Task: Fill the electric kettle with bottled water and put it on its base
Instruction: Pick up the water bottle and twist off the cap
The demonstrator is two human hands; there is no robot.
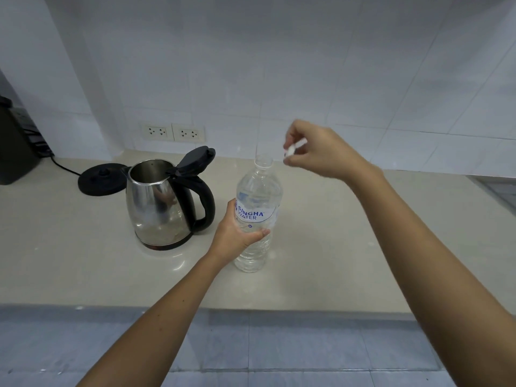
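A clear plastic water bottle (258,191) stands upright on the beige counter (83,261), its mouth uncovered. My left hand (237,233) grips its lower body. Just right of and above the bottle mouth, my right hand (315,152) pinches the white bottle cap (293,149). To the left of the bottle stands the steel electric kettle (159,202) with a black handle, its lid (195,160) flipped up and open. The round black kettle base (102,180) lies behind the kettle at its left, with nothing on it.
Two wall sockets (173,132) sit in the white tiled wall behind the kettle. A black appliance (14,146) stands at the far left, with a black cord (64,167) running to the base. The counter's front edge (251,308) is near me.
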